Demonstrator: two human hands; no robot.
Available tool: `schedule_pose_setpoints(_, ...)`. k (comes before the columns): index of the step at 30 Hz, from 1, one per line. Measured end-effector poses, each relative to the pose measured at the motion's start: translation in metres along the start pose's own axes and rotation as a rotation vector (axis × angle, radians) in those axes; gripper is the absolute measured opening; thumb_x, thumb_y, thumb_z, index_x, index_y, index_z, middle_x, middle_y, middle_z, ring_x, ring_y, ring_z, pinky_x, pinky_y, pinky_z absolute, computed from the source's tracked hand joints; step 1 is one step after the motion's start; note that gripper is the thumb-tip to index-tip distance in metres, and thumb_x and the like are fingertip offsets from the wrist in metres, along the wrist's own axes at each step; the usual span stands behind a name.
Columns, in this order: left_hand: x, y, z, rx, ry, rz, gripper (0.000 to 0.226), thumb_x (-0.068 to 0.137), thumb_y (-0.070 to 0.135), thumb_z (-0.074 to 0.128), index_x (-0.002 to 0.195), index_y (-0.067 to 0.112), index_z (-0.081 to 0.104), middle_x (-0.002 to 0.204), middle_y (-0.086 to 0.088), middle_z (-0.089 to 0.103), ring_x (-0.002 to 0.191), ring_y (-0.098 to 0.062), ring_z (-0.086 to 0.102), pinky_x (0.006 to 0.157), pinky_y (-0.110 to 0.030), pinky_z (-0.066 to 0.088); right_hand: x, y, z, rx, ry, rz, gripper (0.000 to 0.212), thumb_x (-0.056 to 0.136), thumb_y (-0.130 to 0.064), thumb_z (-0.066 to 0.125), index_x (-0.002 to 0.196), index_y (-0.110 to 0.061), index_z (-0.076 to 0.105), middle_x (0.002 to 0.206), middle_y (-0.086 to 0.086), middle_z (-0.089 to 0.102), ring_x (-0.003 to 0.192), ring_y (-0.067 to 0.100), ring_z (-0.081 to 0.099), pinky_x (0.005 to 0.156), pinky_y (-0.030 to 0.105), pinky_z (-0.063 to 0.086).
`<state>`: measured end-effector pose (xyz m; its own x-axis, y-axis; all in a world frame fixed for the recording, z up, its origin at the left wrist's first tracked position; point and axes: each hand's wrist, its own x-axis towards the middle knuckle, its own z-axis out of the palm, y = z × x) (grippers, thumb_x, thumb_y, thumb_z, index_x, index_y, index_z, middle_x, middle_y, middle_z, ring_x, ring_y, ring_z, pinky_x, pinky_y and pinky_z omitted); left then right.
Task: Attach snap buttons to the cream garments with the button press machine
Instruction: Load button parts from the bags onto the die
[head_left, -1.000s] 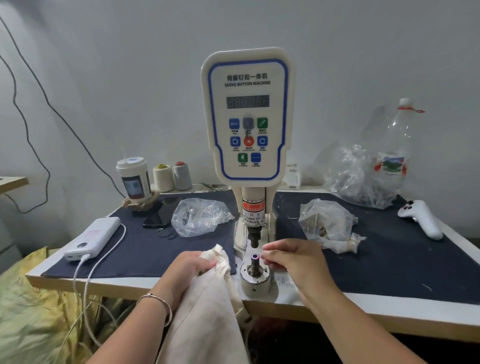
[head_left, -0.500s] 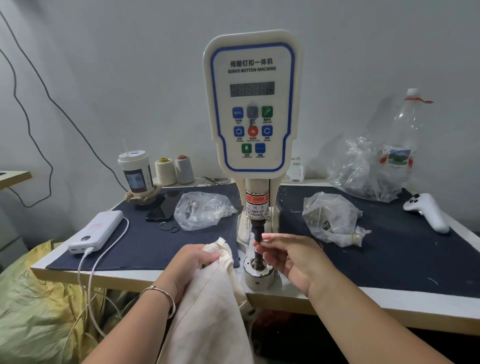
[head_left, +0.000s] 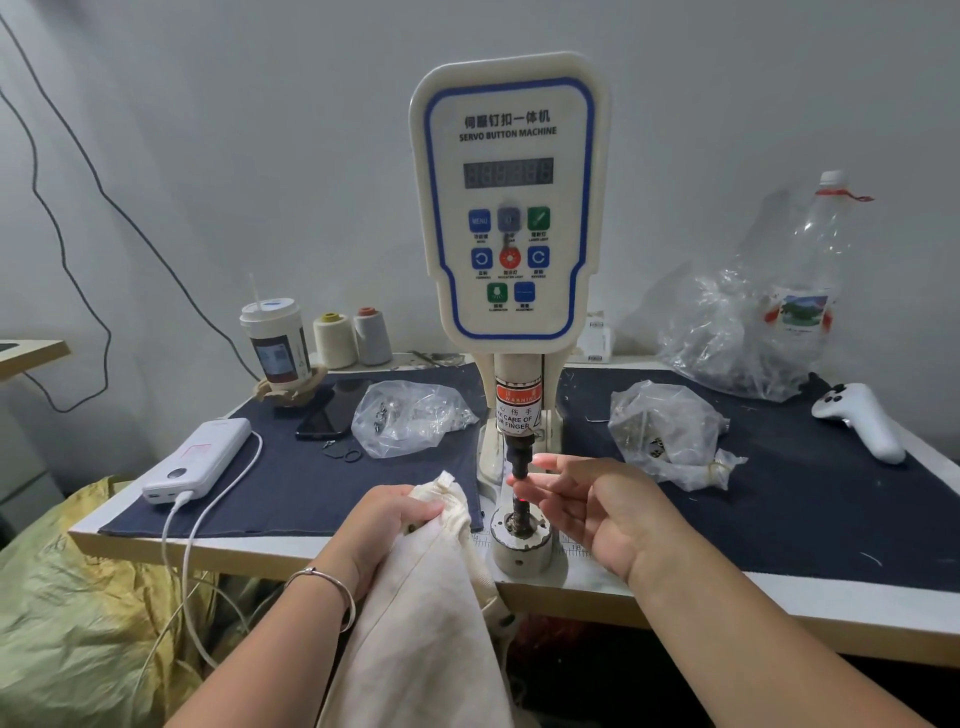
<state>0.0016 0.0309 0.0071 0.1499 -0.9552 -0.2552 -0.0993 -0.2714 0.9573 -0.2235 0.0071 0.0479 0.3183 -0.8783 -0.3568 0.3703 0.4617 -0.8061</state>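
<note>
The right hand is up at the button press machine, fingertips loosely curled beside the upper punch, directly above the lower die; whether they pinch a snap, I cannot tell. The left hand grips the cream garment just left of the die, hanging lengthwise off the table edge, nearer hand for feeding. Grey wall behind

Cream garment cut off at bottom edge; display digits unreadable
</note>
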Motion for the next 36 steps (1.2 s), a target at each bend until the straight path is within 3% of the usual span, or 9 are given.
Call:
schedule_pose_setpoints(6, 0.0, 0.001, -0.001, 0.017, 0.0, -0.01, 0.048, 0.089, 0.002, 0.062, 0.044, 0.018, 0.065, 0.052, 0.0, 0.059, 0.044, -0.011, 0.056, 0.047, -0.02, 0.044, 0.0, 0.0, 0.001, -0.026, 0.022, -0.021, 0.035, 0.08, 0.015, 0.045, 0.107, 0.001, 0.063, 0.089, 0.026, 0.073, 0.072, 0.025, 0.074, 0.046, 0.02, 0.054)
schedule_pose_setpoints(12, 0.0, 0.0, -0.002, 0.021, 0.011, -0.014, 0.044, 0.088, 0.004, 0.065, 0.046, 0.019, 0.066, 0.055, 0.0, 0.059, 0.049, -0.013, 0.055, 0.057, -0.026, 0.043, -0.004, 0.003, 0.004, -0.036, 0.046, -0.035, 0.015, 0.082, 0.006, 0.058, 0.094, 0.003, 0.065, 0.086, 0.022, 0.074, 0.066, 0.021, 0.073, 0.043, 0.018, 0.051)
schedule_pose_setpoints(25, 0.0, 0.001, -0.004, -0.004, -0.036, -0.014, 0.035, 0.086, 0.01, 0.067, 0.053, 0.019, 0.068, 0.063, -0.004, 0.063, 0.054, -0.015, 0.059, 0.058, -0.027, 0.046, -0.015, 0.006, 0.0, 0.026, -0.05, -0.104, 0.029, 0.084, 0.013, 0.046, 0.102, -0.005, 0.062, 0.092, 0.022, 0.074, 0.07, 0.022, 0.073, 0.049, 0.019, 0.054)
schedule_pose_setpoints(27, -0.012, 0.006, -0.006, -0.02, -0.11, 0.0, 0.012, 0.077, 0.019, 0.073, 0.067, 0.015, 0.068, 0.07, -0.007, 0.064, 0.061, -0.017, 0.061, 0.06, -0.028, 0.048, -0.021, 0.003, -0.003, -0.077, -0.08, -0.151, 0.026, 0.087, 0.011, 0.049, 0.106, -0.002, 0.061, 0.092, 0.02, 0.074, 0.072, 0.024, 0.074, 0.053, 0.022, 0.056)
schedule_pose_setpoints(31, -0.039, 0.012, -0.014, -0.067, -0.378, 0.07, 0.024, 0.072, 0.028, 0.079, 0.086, 0.01, 0.074, 0.084, -0.011, 0.069, 0.071, -0.019, 0.066, 0.064, -0.026, 0.053, -0.034, 0.015, -0.017, -0.423, 0.01, -0.349, 0.02, 0.086, 0.009, 0.055, 0.103, -0.001, 0.063, 0.082, 0.013, 0.075, 0.069, 0.023, 0.07, 0.059, 0.024, 0.054)
schedule_pose_setpoints(33, -0.054, 0.014, -0.012, -0.117, -0.498, 0.089, 0.028, 0.075, 0.024, 0.079, 0.095, 0.005, 0.074, 0.087, -0.013, 0.071, 0.072, -0.019, 0.069, 0.065, -0.026, 0.055, -0.042, 0.03, -0.025, -0.605, -0.026, -0.49, 0.022, 0.085, 0.001, 0.066, 0.104, -0.009, 0.065, 0.088, 0.004, 0.076, 0.082, 0.02, 0.07, 0.067, 0.021, 0.055)
schedule_pose_setpoints(36, -0.075, 0.019, -0.001, -0.168, -0.63, 0.125, 0.03, 0.078, 0.02, 0.079, 0.099, 0.001, 0.071, 0.086, -0.01, 0.071, 0.071, -0.017, 0.069, 0.065, -0.023, 0.054, -0.053, 0.047, -0.03, -0.809, -0.284, -0.561, 0.071, 0.065, -0.031, 0.088, 0.127, -0.031, 0.054, 0.119, -0.014, 0.066, 0.111, 0.005, 0.061, 0.09, 0.019, 0.05)
